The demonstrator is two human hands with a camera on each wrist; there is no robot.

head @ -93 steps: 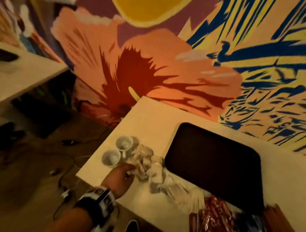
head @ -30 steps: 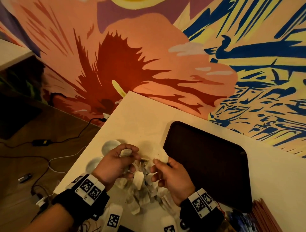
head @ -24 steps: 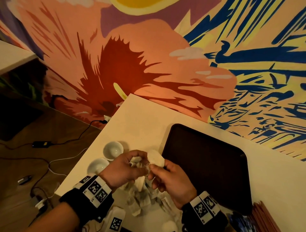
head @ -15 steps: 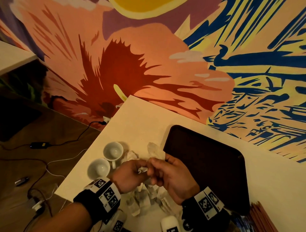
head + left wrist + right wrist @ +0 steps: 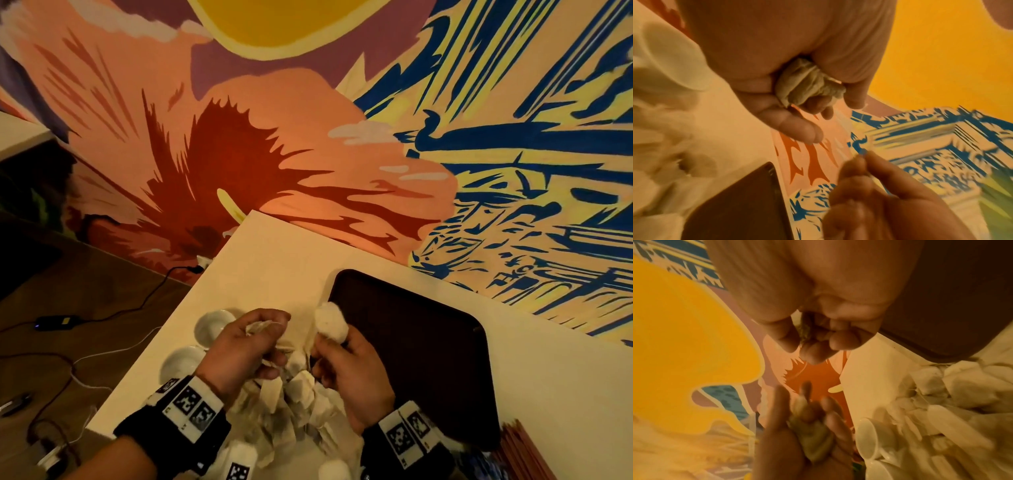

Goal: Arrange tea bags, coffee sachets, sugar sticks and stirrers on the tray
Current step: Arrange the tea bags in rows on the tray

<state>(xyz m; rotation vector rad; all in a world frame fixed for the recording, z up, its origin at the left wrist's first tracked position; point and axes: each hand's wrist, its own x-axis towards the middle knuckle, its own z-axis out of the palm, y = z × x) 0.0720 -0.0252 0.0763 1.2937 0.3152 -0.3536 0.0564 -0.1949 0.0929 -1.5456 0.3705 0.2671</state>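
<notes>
A loose pile of pale tea bags lies on the cream table just left of the dark, bare tray. Above the pile, my left hand curls its fingers round a crumpled tea bag. My right hand pinches another tea bag, held up at the tray's near left edge. In the right wrist view this bag sits between thumb and fingertips. The hands are a short way apart.
Two white cups stand left of the pile, partly behind my left hand. Red sachets lie at the bottom right beside the tray. The table's left edge drops to a floor with cables. A painted wall stands behind.
From touching over the pile, my hands have drawn apart, each keeping a tea bag. The right hand has lifted its bag toward the tray's edge.
</notes>
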